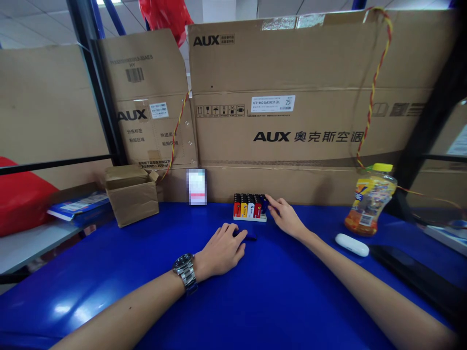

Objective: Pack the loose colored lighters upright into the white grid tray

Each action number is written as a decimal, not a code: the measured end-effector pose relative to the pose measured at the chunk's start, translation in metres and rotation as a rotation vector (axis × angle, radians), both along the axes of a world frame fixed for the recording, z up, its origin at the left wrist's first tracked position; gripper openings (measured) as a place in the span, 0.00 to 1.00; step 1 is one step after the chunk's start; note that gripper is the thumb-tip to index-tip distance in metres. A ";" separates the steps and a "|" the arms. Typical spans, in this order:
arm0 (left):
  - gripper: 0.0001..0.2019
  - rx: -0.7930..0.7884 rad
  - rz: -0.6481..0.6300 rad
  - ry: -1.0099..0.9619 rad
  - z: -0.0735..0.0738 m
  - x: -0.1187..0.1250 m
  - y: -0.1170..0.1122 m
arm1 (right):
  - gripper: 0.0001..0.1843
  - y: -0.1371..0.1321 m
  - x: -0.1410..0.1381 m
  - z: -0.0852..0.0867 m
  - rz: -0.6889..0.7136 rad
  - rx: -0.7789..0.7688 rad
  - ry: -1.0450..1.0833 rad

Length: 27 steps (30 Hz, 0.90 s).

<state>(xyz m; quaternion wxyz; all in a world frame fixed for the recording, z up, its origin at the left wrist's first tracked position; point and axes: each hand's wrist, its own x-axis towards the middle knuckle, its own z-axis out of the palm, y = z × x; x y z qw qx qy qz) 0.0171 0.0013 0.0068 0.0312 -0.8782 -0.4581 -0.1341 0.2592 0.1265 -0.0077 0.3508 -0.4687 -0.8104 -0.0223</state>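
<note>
Head cam, close, fwd & down at L hand (221, 251), R hand (286, 218), blue table (277, 301)

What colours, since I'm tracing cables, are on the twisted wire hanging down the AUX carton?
The twisted wire is red and yellow, clearest in the head view.

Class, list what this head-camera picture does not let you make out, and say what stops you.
Head view:
- dark object: mostly covered by the left hand
- rightmost lighter: partly hidden by the right hand
- upright card: pixelated, unreadable
- lighter labels: too small to read
</note>
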 end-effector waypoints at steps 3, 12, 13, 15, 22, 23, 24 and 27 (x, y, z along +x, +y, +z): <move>0.21 0.005 -0.017 0.010 -0.002 0.000 0.002 | 0.31 0.003 -0.002 -0.005 0.059 -0.055 -0.017; 0.21 0.030 -0.041 -0.017 -0.004 0.000 0.002 | 0.28 -0.012 -0.002 -0.006 0.053 -0.102 0.021; 0.21 0.031 -0.044 -0.026 -0.004 0.000 0.002 | 0.22 -0.017 -0.003 -0.002 0.056 -0.091 0.018; 0.22 0.031 -0.053 -0.037 -0.005 0.000 0.003 | 0.11 -0.029 -0.005 0.006 0.143 -0.091 -0.015; 0.20 0.048 -0.089 -0.037 -0.005 0.000 0.003 | 0.17 -0.060 -0.022 0.014 0.353 -0.168 -0.305; 0.20 0.048 -0.096 -0.040 -0.005 0.000 0.003 | 0.15 -0.060 -0.025 0.012 0.345 -0.167 -0.317; 0.19 0.051 -0.098 -0.045 -0.005 0.000 0.003 | 0.13 -0.059 -0.026 0.011 0.340 -0.172 -0.311; 0.20 0.084 -0.101 -0.057 -0.007 -0.001 0.004 | 0.10 -0.052 -0.024 0.007 0.333 -0.226 -0.179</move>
